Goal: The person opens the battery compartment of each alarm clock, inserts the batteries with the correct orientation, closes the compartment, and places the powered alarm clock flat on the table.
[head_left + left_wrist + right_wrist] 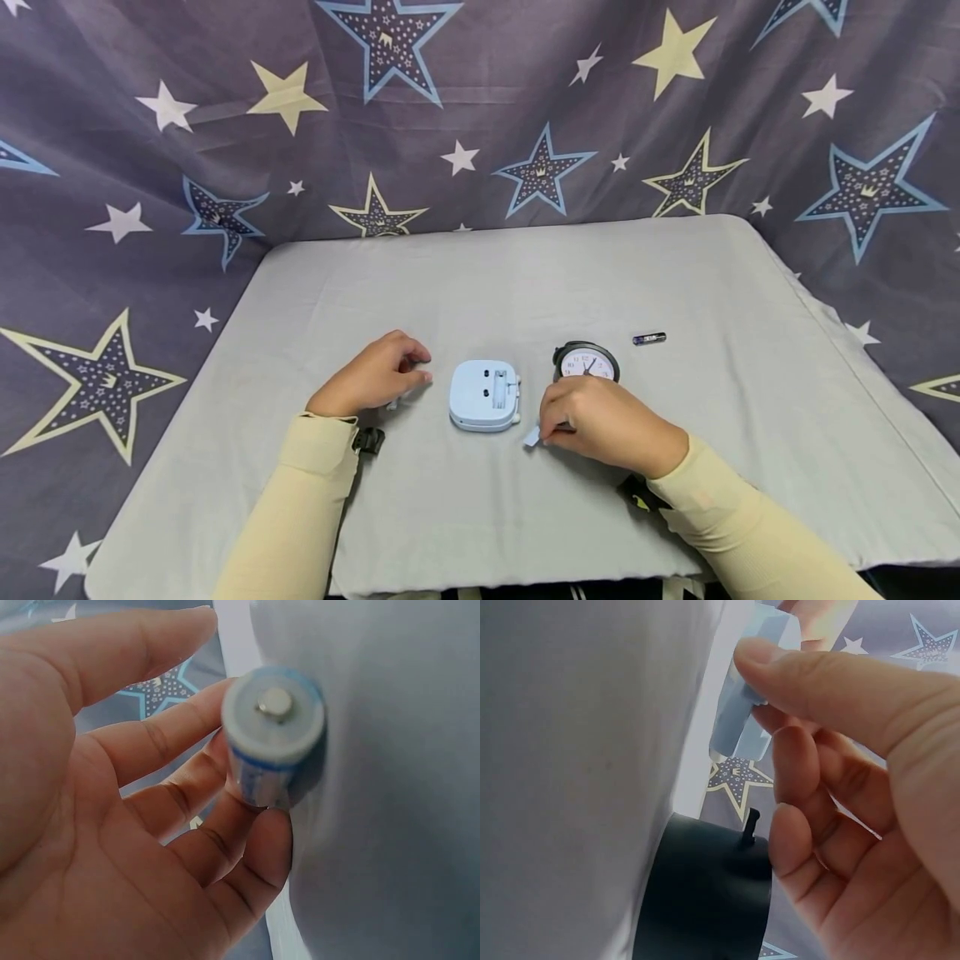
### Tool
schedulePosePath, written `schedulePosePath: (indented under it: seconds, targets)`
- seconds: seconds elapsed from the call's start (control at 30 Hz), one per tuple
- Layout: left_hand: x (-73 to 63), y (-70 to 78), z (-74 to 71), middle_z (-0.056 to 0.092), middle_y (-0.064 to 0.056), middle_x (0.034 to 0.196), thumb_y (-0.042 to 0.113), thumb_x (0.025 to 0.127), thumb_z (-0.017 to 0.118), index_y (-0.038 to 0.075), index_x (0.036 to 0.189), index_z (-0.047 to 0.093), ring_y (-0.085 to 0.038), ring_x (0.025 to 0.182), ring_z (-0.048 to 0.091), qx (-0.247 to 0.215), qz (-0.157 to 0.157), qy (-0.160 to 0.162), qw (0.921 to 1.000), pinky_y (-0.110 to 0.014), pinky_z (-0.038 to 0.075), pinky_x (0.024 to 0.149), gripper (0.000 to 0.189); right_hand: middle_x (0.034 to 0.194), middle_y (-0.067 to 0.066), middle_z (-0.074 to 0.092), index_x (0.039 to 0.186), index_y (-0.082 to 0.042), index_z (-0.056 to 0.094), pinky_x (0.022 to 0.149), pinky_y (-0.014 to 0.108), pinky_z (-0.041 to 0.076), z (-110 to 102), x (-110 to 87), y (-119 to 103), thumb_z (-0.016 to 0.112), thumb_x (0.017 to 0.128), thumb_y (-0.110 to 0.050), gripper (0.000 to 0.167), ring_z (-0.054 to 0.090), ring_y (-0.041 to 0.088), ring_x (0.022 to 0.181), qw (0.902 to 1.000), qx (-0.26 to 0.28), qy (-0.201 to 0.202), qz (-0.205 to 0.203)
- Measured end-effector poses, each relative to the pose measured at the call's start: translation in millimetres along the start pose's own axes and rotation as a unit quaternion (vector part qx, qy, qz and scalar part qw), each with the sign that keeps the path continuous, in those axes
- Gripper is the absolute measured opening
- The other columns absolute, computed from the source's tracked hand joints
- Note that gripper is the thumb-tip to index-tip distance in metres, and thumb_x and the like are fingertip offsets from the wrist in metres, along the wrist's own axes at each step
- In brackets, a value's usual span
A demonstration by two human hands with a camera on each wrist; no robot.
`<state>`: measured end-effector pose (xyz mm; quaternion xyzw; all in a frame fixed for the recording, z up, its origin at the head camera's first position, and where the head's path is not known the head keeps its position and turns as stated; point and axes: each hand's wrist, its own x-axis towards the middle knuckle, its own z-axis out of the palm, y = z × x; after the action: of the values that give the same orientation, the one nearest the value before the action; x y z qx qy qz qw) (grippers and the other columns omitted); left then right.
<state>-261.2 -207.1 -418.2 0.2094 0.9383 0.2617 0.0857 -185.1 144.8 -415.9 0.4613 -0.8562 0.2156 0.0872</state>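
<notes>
My right hand [600, 421] pinches a small light blue battery cover [532, 437] between thumb and fingers, just above the table. To its left a light blue clock [471, 396] lies face down, its back up and the battery slot uncovered. Close beyond the right hand is a black round alarm clock [607, 354] with a white dial, partly hidden by the hand. My left hand [375, 373] rests on the table left of the blue clock, fingers loosely bent and thumb apart. In the left wrist view a white and blue battery [274, 724] lies beside its fingers, not gripped.
A dark battery [648, 338] lies on the table to the right, beyond the black alarm clock. The pale grey cloth-covered table [480, 292] ends at a star-patterned curtain [450, 125] at the back and sides.
</notes>
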Motion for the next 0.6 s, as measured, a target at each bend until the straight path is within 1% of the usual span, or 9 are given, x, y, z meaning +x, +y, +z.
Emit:
schedulePosePath:
  seconds: [0.17,0.6]
  targets:
    - [0.1,-0.7,0.3,0.063,-0.010,0.112,0.022,0.095,0.074,0.006,0.119,0.071,-0.022,0.096,0.059,-0.001,0.003,-0.003,1.0000,-0.038,0.048,0.087,0.029,0.087,-0.018,0.070,0.078,-0.025,0.079,0.077,0.019,0.054,0.2,-0.4,0.3,0.090,0.077,-0.012,0.017,0.064,-0.003,0.085,1.0000,-0.002,0.000,-0.001]
    - [-0.5,1.2,-1.1,0.062,-0.010,0.113,0.022,0.096,0.074,0.005,0.120,0.071,-0.024,0.097,0.059,0.002,-0.002,-0.008,1.0000,-0.038,0.049,0.087,0.030,0.085,-0.017,0.069,0.076,-0.026,0.081,0.076,0.017,0.053,1.9,-0.6,1.2,0.091,0.075,-0.009,0.019,0.063,-0.003,0.084,0.9999,-0.007,-0.013,-0.008]
